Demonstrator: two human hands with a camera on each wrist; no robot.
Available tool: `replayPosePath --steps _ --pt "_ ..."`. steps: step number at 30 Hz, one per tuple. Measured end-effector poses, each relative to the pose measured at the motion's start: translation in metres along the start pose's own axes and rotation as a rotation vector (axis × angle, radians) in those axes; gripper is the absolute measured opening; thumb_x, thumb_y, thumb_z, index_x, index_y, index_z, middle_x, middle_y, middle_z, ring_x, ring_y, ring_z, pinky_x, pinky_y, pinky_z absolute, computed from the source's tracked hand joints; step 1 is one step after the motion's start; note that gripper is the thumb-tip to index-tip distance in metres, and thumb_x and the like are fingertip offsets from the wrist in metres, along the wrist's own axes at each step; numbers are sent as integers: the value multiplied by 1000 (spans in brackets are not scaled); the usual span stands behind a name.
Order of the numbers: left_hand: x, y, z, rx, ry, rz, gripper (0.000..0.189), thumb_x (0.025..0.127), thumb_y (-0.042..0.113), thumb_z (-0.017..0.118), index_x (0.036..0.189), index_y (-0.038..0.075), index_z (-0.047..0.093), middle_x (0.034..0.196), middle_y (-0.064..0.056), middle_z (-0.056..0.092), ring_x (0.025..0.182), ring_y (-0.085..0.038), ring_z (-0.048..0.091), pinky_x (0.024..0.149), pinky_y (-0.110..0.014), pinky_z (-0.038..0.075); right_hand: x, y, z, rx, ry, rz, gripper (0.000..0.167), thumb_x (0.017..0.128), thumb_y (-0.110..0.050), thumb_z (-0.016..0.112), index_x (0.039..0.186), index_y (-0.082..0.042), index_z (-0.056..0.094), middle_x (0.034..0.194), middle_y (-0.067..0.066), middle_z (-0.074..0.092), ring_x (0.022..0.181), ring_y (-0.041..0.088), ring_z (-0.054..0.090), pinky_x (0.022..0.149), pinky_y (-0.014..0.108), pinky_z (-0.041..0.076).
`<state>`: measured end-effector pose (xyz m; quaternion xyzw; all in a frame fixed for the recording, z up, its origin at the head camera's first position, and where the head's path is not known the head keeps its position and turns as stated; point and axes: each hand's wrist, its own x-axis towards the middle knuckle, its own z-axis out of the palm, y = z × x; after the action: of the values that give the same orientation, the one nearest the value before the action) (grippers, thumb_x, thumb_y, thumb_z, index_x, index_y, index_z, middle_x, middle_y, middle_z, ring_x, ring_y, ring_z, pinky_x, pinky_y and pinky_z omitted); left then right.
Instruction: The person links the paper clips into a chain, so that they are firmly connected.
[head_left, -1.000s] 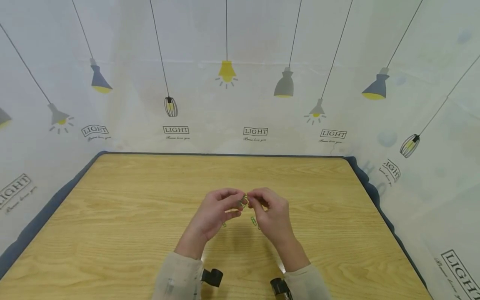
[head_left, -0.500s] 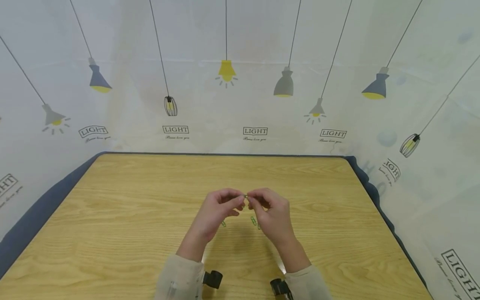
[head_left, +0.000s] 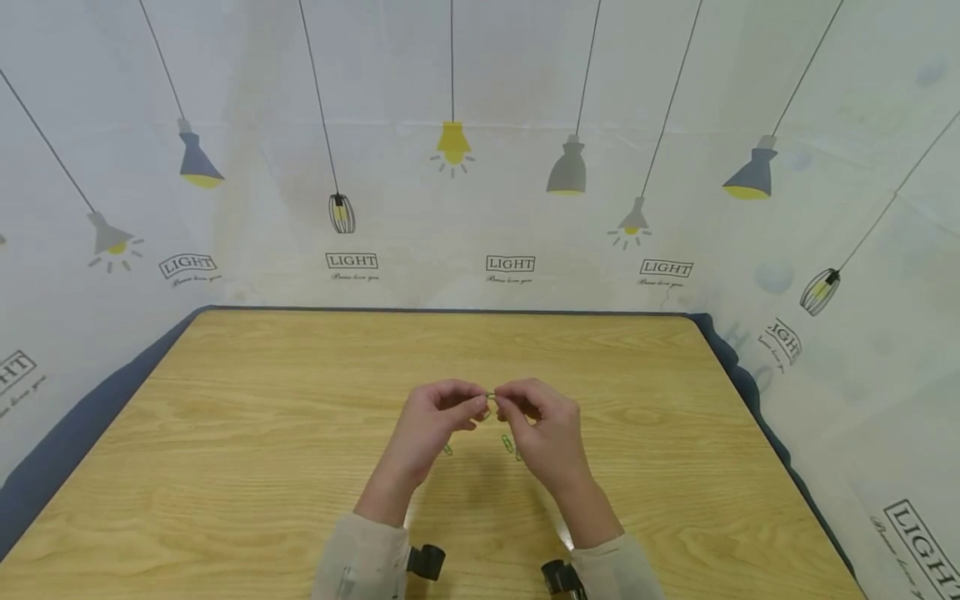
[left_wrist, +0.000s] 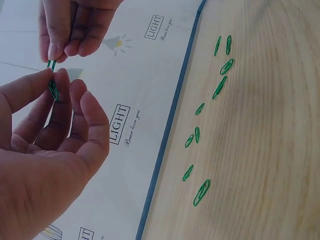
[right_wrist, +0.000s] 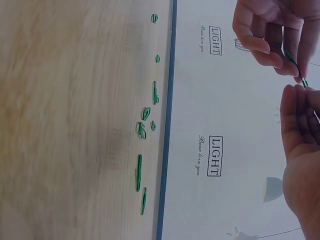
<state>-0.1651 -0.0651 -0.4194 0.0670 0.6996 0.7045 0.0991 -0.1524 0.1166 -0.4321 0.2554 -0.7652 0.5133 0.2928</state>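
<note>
In the head view my left hand (head_left: 423, 429) and right hand (head_left: 546, 425) meet fingertip to fingertip above the table. A thin green paper clip (left_wrist: 52, 65) spans the small gap between them. My right thumb and fingers pinch its far end in the left wrist view, and my left thumb and forefinger grip the near end. A second green paper clip (left_wrist: 53, 91) shows below my left thumb, against the fingers. Whether the two clips are linked is hidden by the fingertips. The right wrist view also shows green wire (right_wrist: 290, 57) along my left fingers.
Several loose green paper clips (left_wrist: 201, 192) lie scattered on the wooden table (head_left: 262, 433) beneath the hands. Dark blue edging (head_left: 420, 309) runs along the table's back, before a wall covering (head_left: 420, 217) printed with lamps. Black wrist cameras (head_left: 426, 562) sit at both cuffs.
One second ago, clip wire showed among my spread left fingers; those fingers have since drawn in. The clip now lies level between both fingertips, with a slightly wider gap. The arms barely moved.
</note>
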Motion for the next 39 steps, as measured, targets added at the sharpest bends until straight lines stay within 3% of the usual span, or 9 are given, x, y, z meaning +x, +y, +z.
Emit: replayPosePath --steps 10,17,23,27,33,39 --pt "-1 1 2 78 39 15 17 102 15 72 112 3 78 109 -16 77 95 -17 71 89 -35 59 2 1 -7 -39 -80 63 8 94 6 76 99 0 75 91 13 77 76 20 76 75 24 65" --pt "-1 2 -1 113 74 6 19 102 19 73 113 5 79 107 -11 78 95 -17 70 93 -43 60 19 4 -23 -116 -166 104 9 96 -1 77 105 -1 77 97 11 79 86 23 77 78 34 67" --pt "-2 1 -3 120 81 -3 19 101 18 74 113 4 79 104 -8 78 93 -17 69 89 -37 60 37 23 -49 -246 -299 311 15 101 -14 75 113 -6 76 105 8 79 95 21 75 85 39 65" --pt "0 0 -2 121 75 -15 21 101 18 74 114 2 78 105 -8 78 93 -18 69 91 -41 61 40 48 -65 -293 -397 453 22 104 -22 72 120 -7 75 110 8 78 97 22 73 83 39 63" --pt "7 1 -2 109 83 -23 18 100 19 76 112 6 79 106 -9 78 95 -21 70 93 -46 60 42 92 -84 -231 -554 622 26 105 -25 71 122 -6 73 106 11 74 89 24 71 79 40 61" --pt "13 2 -4 104 76 -22 18 100 18 76 112 5 79 106 -10 79 93 -20 69 86 -35 60 38 119 -94 -168 -831 756 30 99 -23 78 127 -12 73 108 7 70 90 20 65 79 34 56"
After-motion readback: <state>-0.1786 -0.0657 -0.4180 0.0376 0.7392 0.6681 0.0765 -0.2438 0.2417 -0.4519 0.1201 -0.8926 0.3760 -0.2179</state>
